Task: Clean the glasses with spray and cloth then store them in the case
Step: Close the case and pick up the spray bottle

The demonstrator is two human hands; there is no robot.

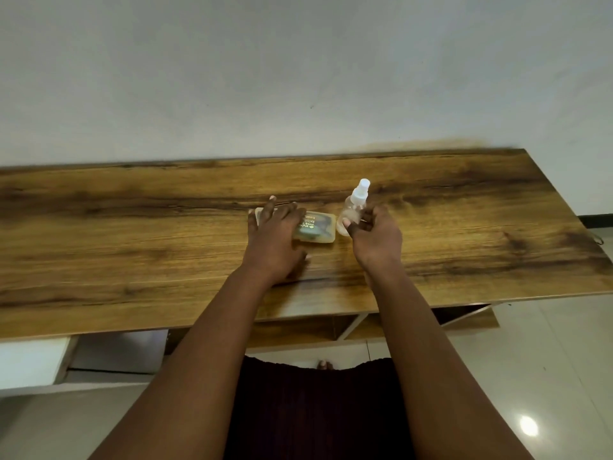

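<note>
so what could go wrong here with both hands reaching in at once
The right hand is curled round the base of the small spray bottle, which stands upright close beside the case; a clumsy lift could tip it or knock the case. The left hand lies with straight fingers over the left part of the closed translucent case, so pressing there could slide it along the smooth wooden table. The glasses seem to be inside, dimly seen; opening it roughly could spill them.

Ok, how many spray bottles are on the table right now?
1. The spray bottle stands upright on the table, right of the case, at the right hand. Nothing else resembling a bottle is visible.
</note>
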